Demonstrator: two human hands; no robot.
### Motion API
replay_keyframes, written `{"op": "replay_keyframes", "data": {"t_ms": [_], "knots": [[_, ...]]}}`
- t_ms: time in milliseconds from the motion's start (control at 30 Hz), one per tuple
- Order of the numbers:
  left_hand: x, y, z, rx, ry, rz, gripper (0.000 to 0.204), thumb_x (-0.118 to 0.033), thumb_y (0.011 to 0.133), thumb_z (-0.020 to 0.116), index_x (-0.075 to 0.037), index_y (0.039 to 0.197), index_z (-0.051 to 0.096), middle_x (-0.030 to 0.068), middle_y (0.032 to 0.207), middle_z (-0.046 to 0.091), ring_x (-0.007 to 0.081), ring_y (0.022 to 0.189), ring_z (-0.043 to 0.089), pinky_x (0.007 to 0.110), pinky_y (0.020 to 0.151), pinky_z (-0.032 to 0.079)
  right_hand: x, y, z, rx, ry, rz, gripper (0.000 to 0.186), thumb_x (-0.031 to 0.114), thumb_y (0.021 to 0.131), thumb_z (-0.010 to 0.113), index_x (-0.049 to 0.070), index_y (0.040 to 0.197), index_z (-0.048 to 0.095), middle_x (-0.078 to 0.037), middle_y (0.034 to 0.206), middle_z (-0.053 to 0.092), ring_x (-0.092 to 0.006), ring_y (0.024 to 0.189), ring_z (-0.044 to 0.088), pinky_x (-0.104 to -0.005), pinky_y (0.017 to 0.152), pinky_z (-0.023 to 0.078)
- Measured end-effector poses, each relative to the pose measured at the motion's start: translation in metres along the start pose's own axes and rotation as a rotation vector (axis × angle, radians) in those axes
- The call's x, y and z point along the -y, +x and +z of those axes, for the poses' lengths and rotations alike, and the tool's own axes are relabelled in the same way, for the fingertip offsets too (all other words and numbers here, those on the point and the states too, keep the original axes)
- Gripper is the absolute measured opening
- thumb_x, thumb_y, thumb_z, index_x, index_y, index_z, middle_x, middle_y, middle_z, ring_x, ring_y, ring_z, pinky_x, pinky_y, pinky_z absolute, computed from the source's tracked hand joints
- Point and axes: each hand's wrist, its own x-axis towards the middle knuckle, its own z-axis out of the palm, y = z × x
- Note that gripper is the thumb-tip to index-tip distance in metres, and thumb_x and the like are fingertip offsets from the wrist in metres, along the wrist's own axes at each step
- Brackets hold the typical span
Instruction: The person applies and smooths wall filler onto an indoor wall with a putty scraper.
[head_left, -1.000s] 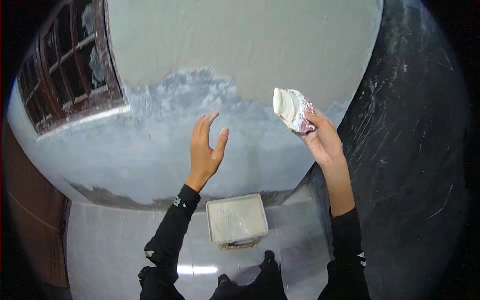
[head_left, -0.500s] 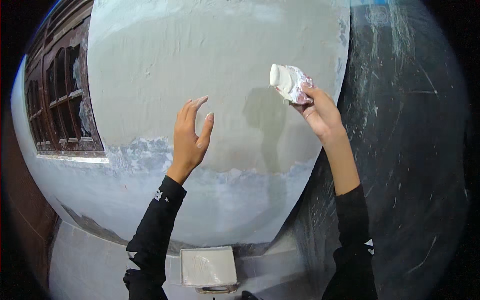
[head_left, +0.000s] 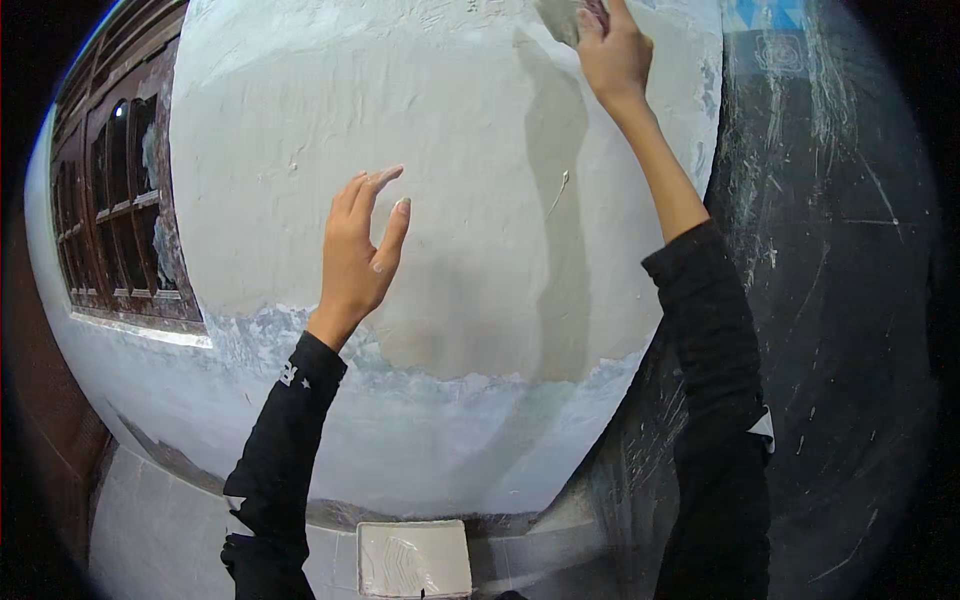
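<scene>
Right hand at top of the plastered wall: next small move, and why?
Probably draw the right hand and its scraper blade down the wall: it sits at the patch's top edge, with wet-looking plaster below. The left hand is open and holds nothing.

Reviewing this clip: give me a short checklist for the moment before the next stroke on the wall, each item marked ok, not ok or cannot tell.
1. Right hand has a grip on the plastering tool: ok, fingers wrap it at the top edge of the view.
2. Tool blade flat against the plastered wall: cannot tell, mostly cut off.
3. Left hand free and open: ok, fingers spread, holding nothing.
4. Left hand touching the wall: cannot tell.
5. White tray below, between the arms: ok, visible near the lower edge.
6. Window at left apart from both hands: ok.
</scene>
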Motion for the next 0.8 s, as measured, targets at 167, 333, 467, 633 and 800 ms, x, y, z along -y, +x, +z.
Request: {"op": "replay_keyframes", "data": {"t_ms": [167, 333, 467, 633, 800], "knots": [[0.013, 0.008, -0.010, 0.014, 0.045, 0.025, 0.032, -0.019, 0.095, 0.059, -0.006, 0.124, 0.061, 0.0166, 0.122, 0.062, 0.0390, 0.122, 0.052, 0.046, 0.104, 0.041, 0.025, 0.007, 0.019, 0.330, -0.202, 0.001, 0.034, 0.011, 0.092, 0.056, 0.023, 0.123, 0.061, -0.018, 0.086, 0.071, -0.0373, 0.081, 0.070, -0.0482, 0.069, 0.054], [0.012, 0.010, -0.002, -0.013, 0.081, 0.041, 0.031, -0.018, 0.095, 0.060, -0.005, 0.123, 0.061, 0.0163, 0.121, 0.063, 0.0385, 0.121, 0.053, 0.045, 0.103, 0.041, 0.010, -0.006, 0.024, 0.220, -0.248, -0.251, 0.029, 0.011, 0.091, 0.058, 0.023, 0.116, 0.067, -0.012, 0.081, 0.071, -0.0293, 0.071, 0.068, -0.0421, 0.063, 0.055], [0.014, 0.014, 0.006, -0.025, 0.069, 0.057, 0.030, -0.018, 0.094, 0.060, -0.005, 0.122, 0.062, 0.0162, 0.119, 0.063, 0.0371, 0.119, 0.054, 0.044, 0.102, 0.042, -0.001, -0.018, 0.030, 0.196, -0.217, -0.385, 0.029, 0.011, 0.087, 0.063, 0.018, 0.115, 0.070, -0.007, 0.086, 0.073, -0.0252, 0.068, 0.066, -0.0378, 0.060, 0.054], [0.014, 0.013, 0.016, -0.030, 0.060, 0.055, 0.029, -0.017, 0.094, 0.060, -0.005, 0.121, 0.063, 0.0160, 0.118, 0.063, 0.0356, 0.118, 0.054, 0.044, 0.102, 0.042, -0.010, -0.043, 0.032, 0.291, -0.280, -0.395, 0.040, 0.012, 0.086, 0.065, 0.019, 0.125, 0.069, -0.005, 0.094, 0.076, -0.0221, 0.073, 0.067, -0.0316, 0.062, 0.054], [0.014, 0.010, 0.023, -0.010, 0.015, 0.020, 0.029, -0.018, 0.094, 0.060, -0.006, 0.121, 0.063, 0.0173, 0.119, 0.063, 0.0355, 0.119, 0.054, 0.044, 0.103, 0.041, -0.008, -0.047, 0.020, 0.600, -0.326, -0.155, 0.055, 0.021, 0.088, 0.072, 0.016, 0.141, 0.056, -0.009, 0.117, 0.071, -0.0196, 0.111, 0.061, -0.0308, 0.088, 0.055]]}}
